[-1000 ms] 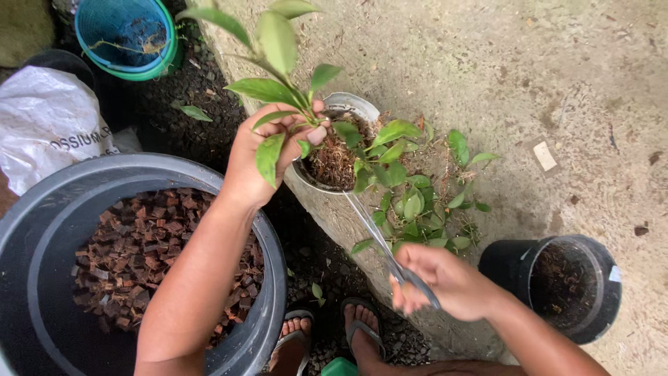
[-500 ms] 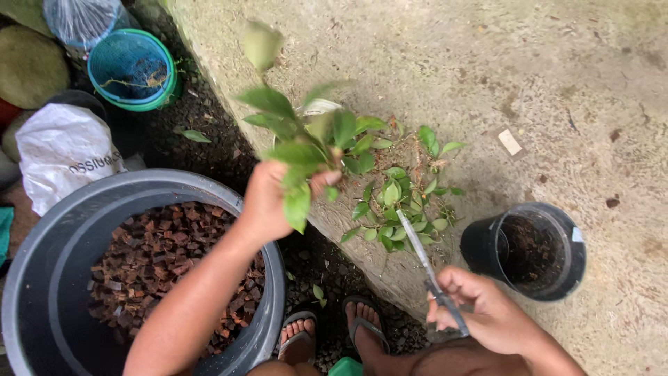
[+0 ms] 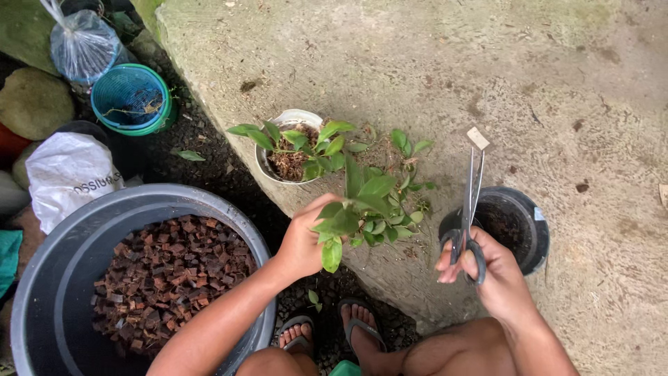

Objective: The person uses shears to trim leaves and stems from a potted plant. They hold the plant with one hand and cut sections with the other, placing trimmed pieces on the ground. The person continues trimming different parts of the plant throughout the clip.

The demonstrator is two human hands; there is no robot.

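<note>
At the lower left of the frame a large grey tub (image 3: 42, 278) is sitting on the ground, holding brown chunks of husk (image 3: 167, 278). Above it a white sack (image 3: 66, 177) is lying, with a teal basket (image 3: 131, 99) and a clear plastic bag (image 3: 82, 45) further up toward the upper left. Near the centre, the left hand (image 3: 304, 242) is closing its fingers around the stem of a leafy green cutting (image 3: 365, 202), lifting it just above the concrete slab (image 3: 431, 63); how tightly it is gripping is hard to tell, as leaves are covering the fingertips. Just above, a white pot (image 3: 296, 117) with another leafy plant is standing at the slab's edge. Right of centre, the right hand (image 3: 487, 268) is curling through the handles of grey scissors (image 3: 472, 188), blades pointing upward and nearly together. Behind it a black pot (image 3: 532, 226) is standing on the slab. Sandalled feet (image 3: 334, 334) are showing at the bottom centre.
</note>
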